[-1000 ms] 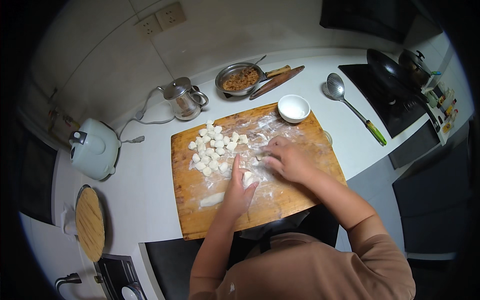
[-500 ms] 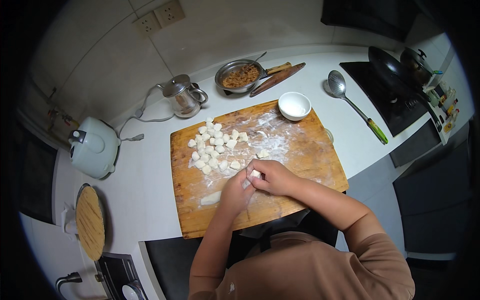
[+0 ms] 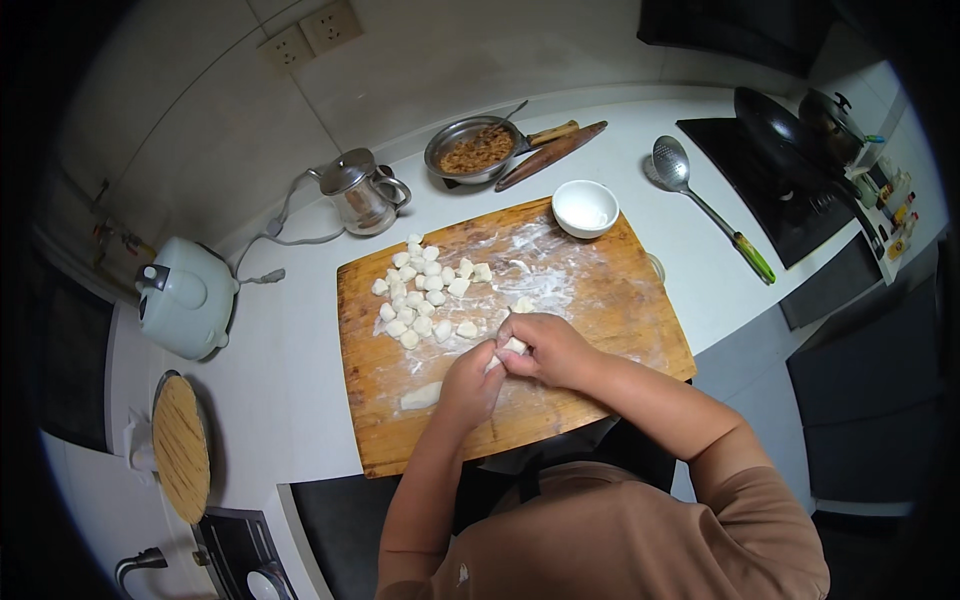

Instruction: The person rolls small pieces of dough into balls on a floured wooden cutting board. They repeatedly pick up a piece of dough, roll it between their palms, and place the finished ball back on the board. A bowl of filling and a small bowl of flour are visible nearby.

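Over the near part of a floured wooden board [image 3: 560, 395], my two hands meet around a piece of white dough [image 3: 515, 346]. My left hand [image 3: 472, 385] is closed on the dough, most of which its fingers hide. My right hand [image 3: 548, 350] pinches the end that shows between thumb and fingers. Many small dough lumps [image 3: 432, 283] lie in a cluster at the board's far left, and one more lump [image 3: 523, 305] rests just beyond my right hand. A short dough roll [image 3: 421, 396] lies left of my left hand.
A white bowl [image 3: 586, 210] stands on the board's far right corner. Behind are a steel kettle [image 3: 362, 195], a pan of brown filling [image 3: 476, 152] and a rolling pin [image 3: 552, 156]. A slotted ladle [image 3: 705, 205] lies by the black cooktop [image 3: 735, 155]; a pale green appliance [image 3: 188, 298] sits left.
More of the dough shows between my right thumb and fingers. My right hand has shifted slightly, while both hands stay together over the board; the view has tilted a little.
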`<state>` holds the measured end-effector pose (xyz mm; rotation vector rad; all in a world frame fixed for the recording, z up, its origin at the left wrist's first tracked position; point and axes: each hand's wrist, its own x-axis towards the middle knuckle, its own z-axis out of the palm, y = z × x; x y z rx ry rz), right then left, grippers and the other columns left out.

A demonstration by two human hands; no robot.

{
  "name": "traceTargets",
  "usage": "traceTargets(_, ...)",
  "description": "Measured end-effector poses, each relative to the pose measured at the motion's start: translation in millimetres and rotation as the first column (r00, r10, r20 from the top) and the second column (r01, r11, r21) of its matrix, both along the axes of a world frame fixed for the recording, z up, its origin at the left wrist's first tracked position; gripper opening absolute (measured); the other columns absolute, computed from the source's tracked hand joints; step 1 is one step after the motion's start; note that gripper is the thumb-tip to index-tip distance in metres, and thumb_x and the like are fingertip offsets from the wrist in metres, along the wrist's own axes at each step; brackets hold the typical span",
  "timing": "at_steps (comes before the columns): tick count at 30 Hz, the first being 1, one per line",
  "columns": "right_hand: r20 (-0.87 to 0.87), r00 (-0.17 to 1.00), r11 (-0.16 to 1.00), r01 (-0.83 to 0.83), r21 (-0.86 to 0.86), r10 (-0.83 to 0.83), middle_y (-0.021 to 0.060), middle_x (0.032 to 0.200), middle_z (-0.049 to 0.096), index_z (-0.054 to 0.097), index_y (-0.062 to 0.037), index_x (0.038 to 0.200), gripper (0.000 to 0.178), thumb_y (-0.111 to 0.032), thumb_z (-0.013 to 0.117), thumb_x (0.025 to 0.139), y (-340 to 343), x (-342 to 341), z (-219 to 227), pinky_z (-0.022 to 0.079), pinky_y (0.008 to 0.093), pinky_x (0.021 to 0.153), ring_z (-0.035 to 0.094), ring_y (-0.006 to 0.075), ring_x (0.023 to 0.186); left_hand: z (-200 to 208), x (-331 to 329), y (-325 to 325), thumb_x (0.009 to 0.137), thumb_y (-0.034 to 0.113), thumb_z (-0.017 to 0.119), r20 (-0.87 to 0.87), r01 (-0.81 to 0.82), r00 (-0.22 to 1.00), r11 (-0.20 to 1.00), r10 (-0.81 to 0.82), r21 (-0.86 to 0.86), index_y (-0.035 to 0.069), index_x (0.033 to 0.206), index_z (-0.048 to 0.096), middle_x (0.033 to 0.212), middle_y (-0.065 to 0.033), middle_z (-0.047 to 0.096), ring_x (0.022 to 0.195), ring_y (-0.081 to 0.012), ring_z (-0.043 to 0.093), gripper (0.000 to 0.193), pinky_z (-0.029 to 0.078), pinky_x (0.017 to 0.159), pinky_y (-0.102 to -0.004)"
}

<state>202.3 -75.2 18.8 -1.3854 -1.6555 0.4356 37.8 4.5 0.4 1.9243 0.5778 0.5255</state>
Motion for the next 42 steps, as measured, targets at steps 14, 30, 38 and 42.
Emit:
traceTargets(14,0.149,0.942,0.953,0.294,0.071,-0.302,0.0156,0.093,0.058,0.066,-0.0041,0.105,0.026,-0.02,0.067,0.086,6,48,2,0.048,0.0391,0.08,0.057,0.0319,0.089,-3,7,8,0.085,-0.011,0.051,0.064,0.008,0.998,0.994,-0.001,-0.108,0.007,0.153,0.006,0.122,-0.0107,0.045,0.121,-0.0206,0.045,0.084,0.035,0.103,-0.0294)
traceTargets(30,0.053,0.998,0.989,-0.039,-0.146,0.047,0.0173,0.084,0.064,0.058,-0.0059,0.094,0.02,-0.022,0.064,0.084,34,24,20,0.05,0.0438,0.068,0.061,0.0375,0.078,-2,31,36,0.083,-0.008,0.06,0.002,0.08,0.997,0.989,-0.08,-0.127,0.003,0.146,0.027,0.131,-0.0187,0.052,0.123,-0.0255,0.051,0.072,0.043,0.099,-0.0347)
traceTargets(38,0.111,0.98,0.98,-0.154,-0.124,0.168,0.0124,0.088,0.062,0.058,-0.0074,0.093,0.02,-0.021,0.067,0.082,42,36,15,0.051,0.0422,0.072,0.062,0.034,0.084,3,21,34,0.081,0.004,0.059,-0.169,0.007,0.985,0.995,0.011,0.102,0.003,0.109,0.06,0.093,-0.0228,0.065,0.087,-0.0405,0.064,0.029,0.051,0.073,-0.0411)
traceTargets(42,0.129,0.981,0.987,-0.133,-0.092,0.145,0.0118,0.09,0.062,0.058,-0.0083,0.094,0.022,-0.019,0.07,0.078,41,42,11,0.051,0.0418,0.072,0.062,0.0335,0.084,12,21,31,0.083,0.005,0.059,-0.114,-0.012,0.993,0.995,0.024,0.103,0.002,0.094,0.057,0.079,-0.0189,0.06,0.071,-0.0361,0.06,0.011,0.047,0.064,-0.04)
